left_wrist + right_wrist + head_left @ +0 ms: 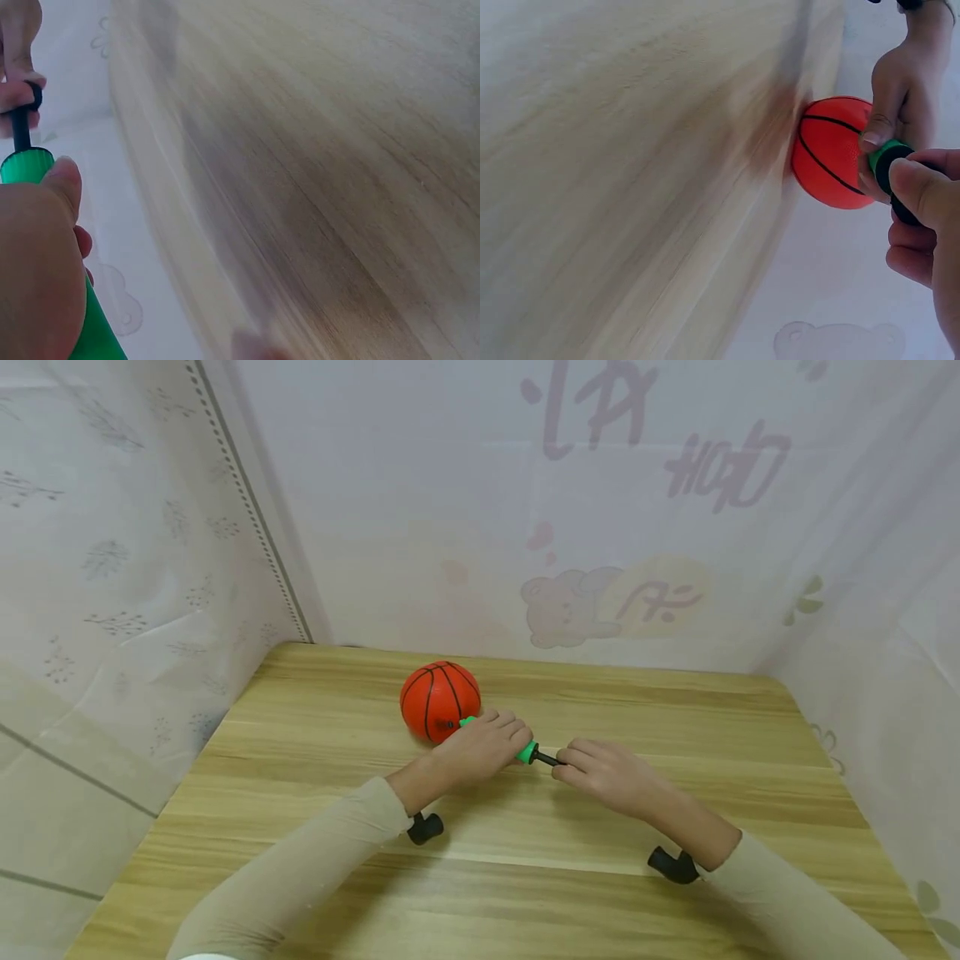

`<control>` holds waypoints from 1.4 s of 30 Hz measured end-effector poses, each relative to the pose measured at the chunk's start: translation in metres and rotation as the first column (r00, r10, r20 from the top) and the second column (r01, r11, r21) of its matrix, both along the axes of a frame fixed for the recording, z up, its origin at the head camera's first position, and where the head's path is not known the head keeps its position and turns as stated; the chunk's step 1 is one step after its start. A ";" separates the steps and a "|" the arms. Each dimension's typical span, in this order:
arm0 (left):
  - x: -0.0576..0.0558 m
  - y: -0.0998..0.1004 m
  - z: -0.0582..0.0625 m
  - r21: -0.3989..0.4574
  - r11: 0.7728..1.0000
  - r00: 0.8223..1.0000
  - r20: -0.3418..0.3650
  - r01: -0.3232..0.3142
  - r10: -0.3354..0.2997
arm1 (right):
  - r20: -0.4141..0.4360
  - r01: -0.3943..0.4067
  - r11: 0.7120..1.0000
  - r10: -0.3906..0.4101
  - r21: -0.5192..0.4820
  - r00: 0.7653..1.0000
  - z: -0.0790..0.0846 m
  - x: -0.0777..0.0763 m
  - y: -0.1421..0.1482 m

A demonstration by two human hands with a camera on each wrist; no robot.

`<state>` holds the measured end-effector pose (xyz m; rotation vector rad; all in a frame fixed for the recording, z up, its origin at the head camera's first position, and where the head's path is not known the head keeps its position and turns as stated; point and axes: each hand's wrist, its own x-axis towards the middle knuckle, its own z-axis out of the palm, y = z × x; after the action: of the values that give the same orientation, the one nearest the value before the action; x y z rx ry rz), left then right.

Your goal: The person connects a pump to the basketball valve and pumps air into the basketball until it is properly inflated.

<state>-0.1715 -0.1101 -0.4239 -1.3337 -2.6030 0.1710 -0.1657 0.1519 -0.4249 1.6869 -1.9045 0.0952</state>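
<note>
A small orange-red basketball [438,697] with black lines sits toward the back of the table. My left hand [483,747] grips the green barrel of a hand pump [527,752], whose front end points at the lower right side of the ball. From the barrel's other end a short length of black rod [547,759] sticks out. My right hand [611,777] holds the black handle [34,96] at the end of that rod. In the right wrist view the thumb [919,187] presses on the handle, with the ball [829,161] behind the left hand.
The wood-grain table [525,893] has a printed cloth [420,485] hanging behind it and at its sides. Black camera mounts [426,828] stick out below both wrists, low over the tabletop.
</note>
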 end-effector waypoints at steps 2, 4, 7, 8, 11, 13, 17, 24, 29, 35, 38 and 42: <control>0.000 0.000 0.000 -0.005 1.000 1.000 0.018 -0.003 0.003 | 0.018 -0.016 1.000 0.016 -0.019 1.000 0.000 0.004 0.008; 0.001 -0.001 0.000 -0.014 1.000 1.000 0.030 -0.008 0.009 | 0.041 -0.028 0.999 0.029 -0.034 0.999 0.000 0.008 0.017; 0.001 -0.001 0.001 -0.022 1.000 0.999 0.031 -0.008 0.009 | 0.062 -0.025 0.999 0.028 -0.038 0.998 0.000 0.016 0.032; 0.000 -0.002 0.000 -0.023 1.000 1.000 0.029 -0.006 0.007 | 0.063 -0.022 0.999 0.024 -0.035 0.998 0.000 0.018 0.037; -0.001 -0.002 -0.001 -0.019 1.000 1.000 0.020 0.000 0.000 | 0.059 -0.008 1.000 0.010 -0.026 0.998 0.000 0.023 0.049; -0.001 -0.003 -0.002 -0.013 1.000 1.000 0.017 0.007 -0.007 | 0.050 -0.001 1.000 0.003 -0.026 0.999 0.001 0.026 0.054; -0.002 -0.004 -0.002 0.002 1.000 1.000 0.015 0.022 -0.022 | 0.029 0.009 1.000 -0.008 -0.023 1.000 0.002 0.030 0.059; -0.003 -0.003 -0.003 -0.008 1.000 1.000 -0.018 0.022 -0.022 | 0.087 0.013 1.000 -0.013 0.010 0.996 0.002 0.027 0.048; -0.002 0.000 -0.002 -0.026 1.000 1.000 -0.011 0.007 -0.007 | 0.068 0.017 1.000 -0.018 0.019 0.998 0.003 0.019 0.028; 0.000 -0.001 -0.001 -0.018 1.000 1.000 -0.020 0.008 -0.008 | 0.031 0.027 0.999 -0.028 0.034 0.999 0.003 0.008 0.002; 0.001 -0.001 -0.001 -0.015 1.000 1.000 -0.029 0.010 -0.011 | 0.015 0.021 0.999 -0.021 0.041 1.000 0.002 0.004 -0.006; 0.000 0.000 -0.001 -0.020 1.000 0.999 -0.036 -0.001 0.000 | -0.013 0.009 1.000 -0.009 0.013 1.000 -0.001 0.002 -0.008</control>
<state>-0.1711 -0.1103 -0.4250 -1.3237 -2.5789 0.2191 -0.1635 0.1438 -0.4256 1.6839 -1.9068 0.0682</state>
